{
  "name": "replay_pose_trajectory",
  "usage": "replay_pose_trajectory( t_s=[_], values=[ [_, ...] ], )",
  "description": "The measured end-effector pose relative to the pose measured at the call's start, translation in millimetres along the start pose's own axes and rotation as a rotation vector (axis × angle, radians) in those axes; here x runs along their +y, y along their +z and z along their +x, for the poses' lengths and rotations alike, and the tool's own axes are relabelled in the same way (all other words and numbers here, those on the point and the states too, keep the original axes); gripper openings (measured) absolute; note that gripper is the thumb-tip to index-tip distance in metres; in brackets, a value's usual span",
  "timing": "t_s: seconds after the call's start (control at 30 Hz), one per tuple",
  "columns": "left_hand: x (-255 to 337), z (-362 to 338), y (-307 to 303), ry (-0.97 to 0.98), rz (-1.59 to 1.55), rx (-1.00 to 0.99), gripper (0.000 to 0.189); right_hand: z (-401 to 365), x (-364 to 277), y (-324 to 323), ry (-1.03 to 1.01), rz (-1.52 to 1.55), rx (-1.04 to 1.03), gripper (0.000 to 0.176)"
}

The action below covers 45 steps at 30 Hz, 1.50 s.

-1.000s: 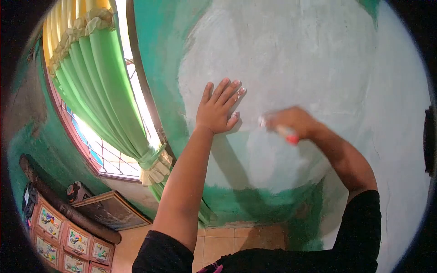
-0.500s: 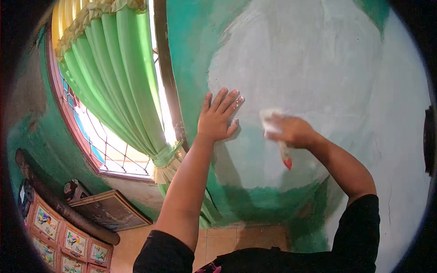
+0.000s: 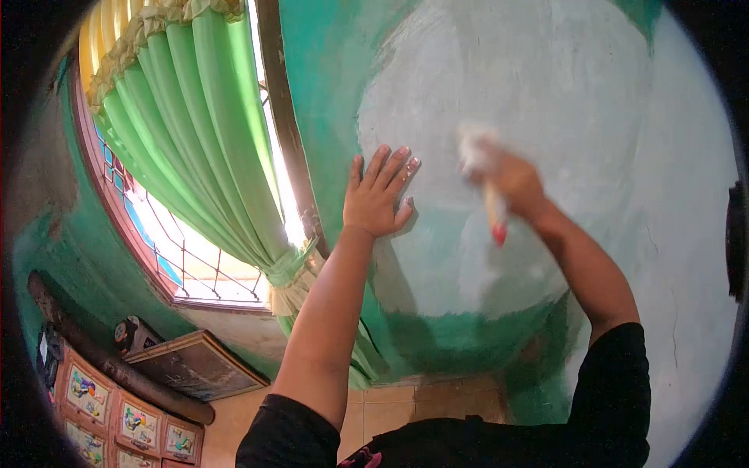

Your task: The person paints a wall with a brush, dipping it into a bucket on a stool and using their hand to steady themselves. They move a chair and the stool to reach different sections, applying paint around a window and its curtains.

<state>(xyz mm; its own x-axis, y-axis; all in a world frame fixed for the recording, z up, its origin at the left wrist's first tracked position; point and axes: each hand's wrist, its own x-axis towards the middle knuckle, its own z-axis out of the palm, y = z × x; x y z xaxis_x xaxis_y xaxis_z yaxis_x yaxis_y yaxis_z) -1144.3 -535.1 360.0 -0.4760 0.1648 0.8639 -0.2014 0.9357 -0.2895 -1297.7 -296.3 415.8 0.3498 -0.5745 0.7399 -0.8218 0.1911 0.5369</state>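
Note:
My left hand (image 3: 376, 199) lies flat on the wall with its fingers spread; white paint specks show on its fingertips. A paintbrush (image 3: 495, 210) is in my right hand (image 3: 511, 181), its red-tipped handle pointing down and its white-coated bristles up at the wall. Motion blurs this hand and the bristle end. Behind both hands, the wall (image 3: 538, 86) carries a broad whitish painted patch over green. Along the patch's lower border, the green paint (image 3: 437, 335) shows with a ragged edge.
On the left, a green curtain (image 3: 195, 132) is gathered beside a barred window (image 3: 195, 257). Below stand a drawer cabinet (image 3: 140, 417) with pictured fronts, a framed board (image 3: 199, 364) and a long dark roll (image 3: 175, 394). Floor tiles (image 3: 390, 409) meet the wall's foot.
My right hand has moved upward with the paintbrush along the wall. My left hand stays pressed on the wall, and the view has shifted slightly.

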Motion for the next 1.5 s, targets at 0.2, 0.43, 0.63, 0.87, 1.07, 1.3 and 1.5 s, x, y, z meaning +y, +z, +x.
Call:
replay_pose_trajectory(
  t_s=[0.2, 0.43, 0.63, 0.87, 1.07, 1.3, 1.5],
  values=[
    [8, 2, -3, -0.049, 0.027, -0.042, 0.066, -41, -37, 7, -0.399, 0.204, -0.434, 0.044],
    [36, 7, 4, -0.180, 0.096, -0.026, 0.070, -13, 67, -45, 0.439, 0.328, 0.493, 0.027],
    [70, 40, 20, -0.327, 0.195, 0.023, 0.079, -86, 21, -9, -0.075, 0.239, -0.086, 0.049],
    [93, 93, 23, -0.218, 0.149, 0.069, 0.083, -100, 90, -31, -0.039, 0.630, -0.233, 0.039],
    [108, 134, 31, -0.303, 0.244, 0.182, 0.084, -76, 225, -99, 0.544, -0.041, 0.668, 0.029],
    [104, 193, 7, -0.146, 0.262, 0.229, 0.079, -82, 137, -73, -0.175, -0.018, -0.035, 0.037],
    [98, 233, -22, -0.024, 0.320, 0.171, 0.080, -49, 139, -89, -0.068, 0.508, -0.368, 0.043]
  ],
)
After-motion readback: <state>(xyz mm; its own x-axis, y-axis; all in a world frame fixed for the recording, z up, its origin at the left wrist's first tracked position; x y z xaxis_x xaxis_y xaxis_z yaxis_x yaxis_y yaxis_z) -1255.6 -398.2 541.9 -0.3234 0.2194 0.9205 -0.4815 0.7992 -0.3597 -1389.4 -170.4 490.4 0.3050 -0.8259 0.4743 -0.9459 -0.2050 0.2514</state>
